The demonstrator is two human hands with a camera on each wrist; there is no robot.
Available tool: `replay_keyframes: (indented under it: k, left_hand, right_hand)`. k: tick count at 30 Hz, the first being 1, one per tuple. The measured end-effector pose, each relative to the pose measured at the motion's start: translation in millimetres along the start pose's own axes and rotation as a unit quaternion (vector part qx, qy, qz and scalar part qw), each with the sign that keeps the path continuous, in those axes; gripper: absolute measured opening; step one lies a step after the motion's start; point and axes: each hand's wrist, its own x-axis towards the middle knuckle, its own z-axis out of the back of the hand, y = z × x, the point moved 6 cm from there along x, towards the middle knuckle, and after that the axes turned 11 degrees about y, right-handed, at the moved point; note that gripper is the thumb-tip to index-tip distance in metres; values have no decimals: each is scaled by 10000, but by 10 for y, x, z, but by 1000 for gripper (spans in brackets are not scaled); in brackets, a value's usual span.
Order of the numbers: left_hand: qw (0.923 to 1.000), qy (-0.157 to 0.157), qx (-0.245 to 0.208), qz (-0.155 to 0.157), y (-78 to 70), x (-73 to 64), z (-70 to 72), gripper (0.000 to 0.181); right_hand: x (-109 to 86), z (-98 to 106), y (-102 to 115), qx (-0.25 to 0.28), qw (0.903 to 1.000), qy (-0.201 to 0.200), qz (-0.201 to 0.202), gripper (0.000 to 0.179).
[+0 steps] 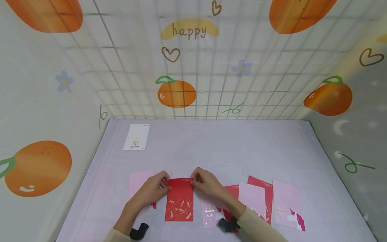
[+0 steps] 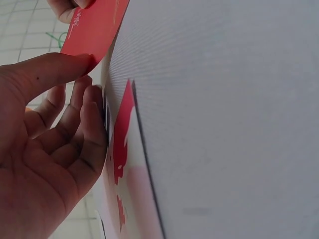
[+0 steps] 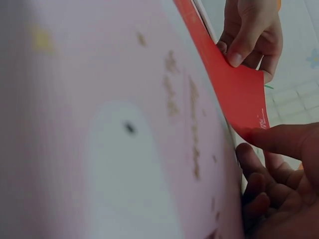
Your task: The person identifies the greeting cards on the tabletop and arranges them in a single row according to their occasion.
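Red card (image 1: 179,201) is pinched by left hand (image 1: 153,189) and right hand (image 1: 208,182) (pink card (image 1: 138,183) at left partly hidden).

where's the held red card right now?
In the head view, the red card is low, just left of centre, its far end held by the left hand and right hand. A pink card lies to its left, overlapping cards to its right.

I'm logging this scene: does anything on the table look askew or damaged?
A red card juts crookedly past a pink card's right edge, out of line with it. The held red card bends where pinched; no clear damage shows.
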Motion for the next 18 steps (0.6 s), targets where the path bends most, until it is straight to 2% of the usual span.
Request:
replay_keyframes:
  k: [10, 18]
  left_hand:
    - [9994, 148, -285, -85, 23, 4, -9, 30]
    - [9979, 228, -604, -89, 25, 4, -13, 32]
  right_hand:
    - [-2, 10, -31, 208, 9997, -23, 136, 12]
    - [-26, 34, -14, 601, 9979, 76, 231, 13]
